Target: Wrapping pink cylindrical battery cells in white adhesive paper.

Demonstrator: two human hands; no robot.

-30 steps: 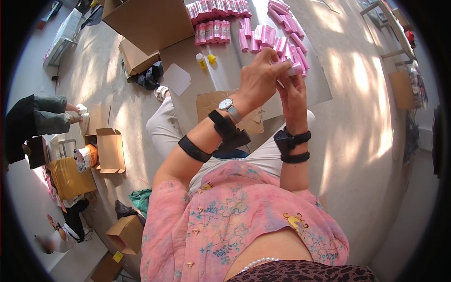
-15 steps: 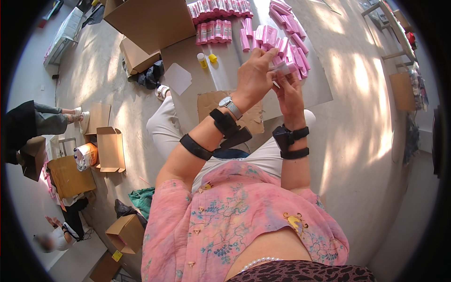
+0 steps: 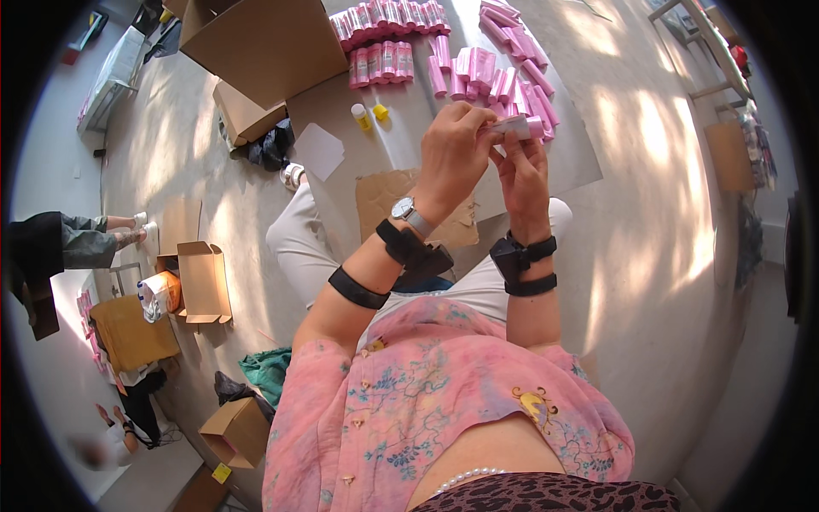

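Both of my hands are raised over the near part of a grey board, working on one small pink roll with a pale paper label around it. My left hand, wearing a watch, pinches the label's left end. My right hand grips the roll from below with thumb and fingers. Just beyond lie loose pink rolls in a heap. Labelled pink rolls stand in rows farther left. A yellow glue stick and its yellow cap are left of my left hand.
White paper sheets lie on the board's left side. A brown cardboard piece rests between my knees. A large carton stands at the far left. Other open boxes and two people are farther left.
My hands have drawn slightly closer to me. The roll has tipped toward level, showing more of its pale label, and my left fingers have shifted along the label's end.
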